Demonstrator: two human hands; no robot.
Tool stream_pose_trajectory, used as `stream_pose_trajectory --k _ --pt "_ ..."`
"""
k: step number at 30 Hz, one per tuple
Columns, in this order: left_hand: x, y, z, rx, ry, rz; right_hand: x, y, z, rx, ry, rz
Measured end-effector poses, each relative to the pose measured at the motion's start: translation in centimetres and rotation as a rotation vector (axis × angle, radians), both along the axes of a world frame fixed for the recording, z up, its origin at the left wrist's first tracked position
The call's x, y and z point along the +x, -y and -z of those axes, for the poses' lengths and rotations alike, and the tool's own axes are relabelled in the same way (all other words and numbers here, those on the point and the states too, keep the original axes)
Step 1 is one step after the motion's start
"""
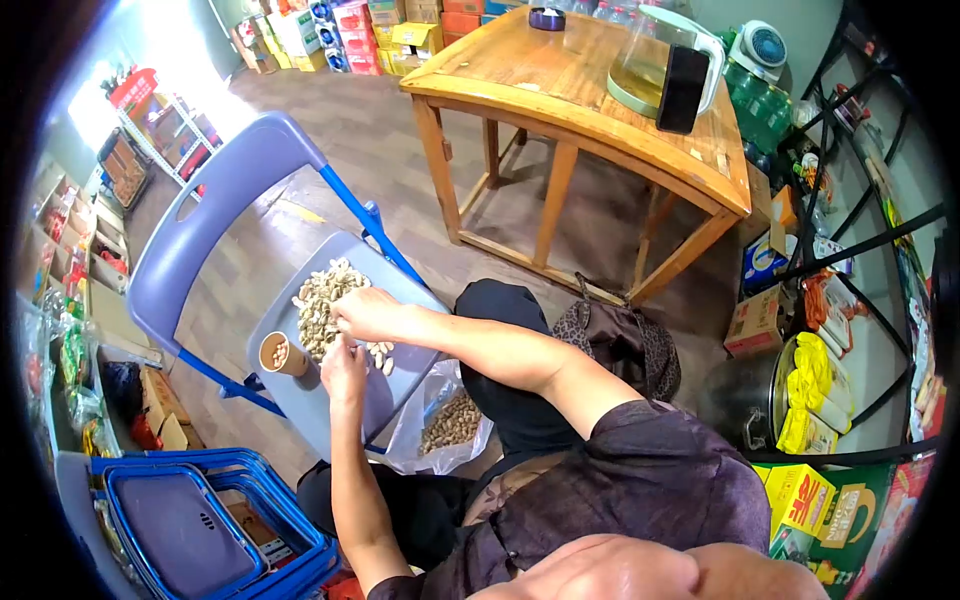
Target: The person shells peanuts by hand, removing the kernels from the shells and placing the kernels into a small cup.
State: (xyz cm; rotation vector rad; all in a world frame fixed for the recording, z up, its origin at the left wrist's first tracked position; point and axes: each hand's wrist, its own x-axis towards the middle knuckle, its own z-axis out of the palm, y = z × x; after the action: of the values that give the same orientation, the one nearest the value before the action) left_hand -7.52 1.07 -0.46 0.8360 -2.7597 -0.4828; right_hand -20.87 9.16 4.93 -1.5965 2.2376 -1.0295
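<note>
A heap of unshelled peanuts [322, 302] lies on the seat of a purple-blue folding chair [400, 385]. My right hand [368, 315] reaches over the heap's right side, fingers bent and pinched together. Just below it, my left hand [344, 370] is closed, its fingertips close to the right hand's. Whatever the two hands pinch is hidden. Left of my left hand stands a paper cup [284, 356] with several shelled peanut kernels inside. A few loose peanuts [381, 356] lie right of my left hand. Beside the seat, a white plastic bag [405, 440] holds a mass of brown peanuts or shells [450, 424].
A wooden table [560, 90] bears a glass kettle [640, 70], a dark phone [682, 90] leaning on it and a purple ashtray [547, 18]. Folded chairs [185, 520] stand at lower left. A leopard-print bag [630, 345] rests near my knee. Shelves and boxes line the sides.
</note>
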Motion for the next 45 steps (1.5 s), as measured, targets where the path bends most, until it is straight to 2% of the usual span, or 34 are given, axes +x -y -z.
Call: stream_pose_trajectory --k 2,4,6,9,10,12,16,21,22,24,26,27,28,30,31,34,38,43,45 --pt "0.3 0.3 1.1 -0.058 -0.102 0.047 0.6 -0.6 0.2 -0.05 -0.013 0.013" --pt "0.5 0.1 1.0 -0.009 -0.094 0.033 1.2 -1.2 -1.1 0.045 -0.043 -0.034" --pt "0.7 -0.1 1.0 -0.023 -0.031 -0.001 1.8 -0.7 -1.0 0.033 -0.032 -0.037" --pt "1.1 -0.7 0.5 -0.056 -0.122 0.0 1.1 0.0 1.1 -0.075 0.276 -0.147" --pt "1.0 -0.6 0.4 -0.049 -0.15 0.004 1.4 0.2 0.3 -0.075 0.265 -0.18" --pt "0.8 -0.6 0.4 -0.017 -0.173 -0.004 1.9 0.1 -0.3 0.047 -0.084 -0.055" --pt "0.8 -0.2 1.0 -0.002 -0.229 -0.008 1.3 1.8 0.6 -0.051 0.053 -0.093" --pt "0.6 0.1 0.2 0.031 -0.14 0.001 -0.8 3.3 1.9 -0.07 0.165 -0.083" --pt "0.2 0.7 1.8 -0.027 -0.207 -0.024 -1.1 3.9 1.9 -0.096 0.221 -0.07" --pt "0.3 1.4 1.2 0.094 -0.231 -0.043 -2.9 6.1 2.4 0.027 0.25 -0.098" --pt "0.3 1.4 -1.4 0.293 -0.478 -0.102 -4.3 7.8 2.8 -0.082 0.426 -0.169" --pt "0.2 1.9 -2.2 0.524 -0.598 -0.136 -4.1 8.4 2.1 -0.155 0.49 -0.109" --pt "0.4 2.8 -2.3 0.736 -0.732 -0.072 -3.3 8.1 0.6 -0.193 0.664 -0.088" --pt "1.2 3.3 -3.6 1.091 -0.953 -0.058 -2.7 7.1 -1.0 -0.08 0.862 -0.108" --pt "1.6 3.5 -4.1 1.105 -0.965 -0.039 -2.8 7.0 -0.4 -0.047 0.814 -0.213" --pt "2.8 4.9 -3.8 1.262 -0.879 -0.072 -1.1 5.5 -0.7 0.084 0.966 -0.189" --pt "2.5 5.5 -3.8 1.41 -0.904 -0.022 -0.2 4.9 -0.9 0.122 0.99 -0.254" --pt "2.1 5.4 -3.2 1.459 -0.894 -0.016 -0.3 4.8 -1.0 0.089 1.051 -0.289" --pt "1.8 5.1 -3.2 1.437 -0.916 -0.054 -0.3 4.9 -0.6 -0.037 0.894 -0.354"
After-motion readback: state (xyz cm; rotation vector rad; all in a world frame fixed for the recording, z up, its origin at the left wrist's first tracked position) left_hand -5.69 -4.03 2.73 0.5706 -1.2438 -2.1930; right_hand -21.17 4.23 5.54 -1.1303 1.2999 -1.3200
